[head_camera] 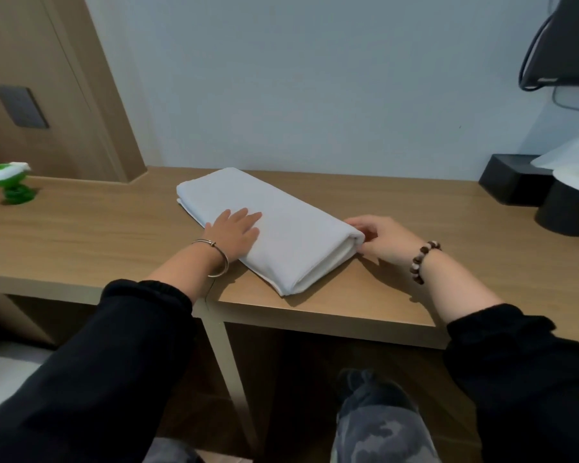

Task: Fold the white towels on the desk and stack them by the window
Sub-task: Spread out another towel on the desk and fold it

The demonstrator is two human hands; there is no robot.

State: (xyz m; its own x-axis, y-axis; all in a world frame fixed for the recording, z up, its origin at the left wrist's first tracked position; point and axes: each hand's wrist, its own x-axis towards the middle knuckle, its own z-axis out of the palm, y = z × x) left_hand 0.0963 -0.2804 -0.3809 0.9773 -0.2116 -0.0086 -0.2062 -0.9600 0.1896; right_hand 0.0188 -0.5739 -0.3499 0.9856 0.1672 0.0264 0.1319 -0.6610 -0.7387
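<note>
A white towel (pixel 281 225), folded into a long thick rectangle, lies diagonally on the wooden desk (pixel 97 235), running from the back wall toward the front edge. My left hand (pixel 236 233) lies flat on the towel's left side, fingers straight and spread. At the towel's right near corner my right hand (pixel 378 238) pinches the folded edge with curled fingers and thumb.
A small green and white object (pixel 9 185) stands at the desk's far left. At the right sit a black tissue box (pixel 512 180) and a round black container (pixel 569 208). A dark monitor (pixel 569 41) hangs at the top right. My knee (pixel 378 426) shows under the desk.
</note>
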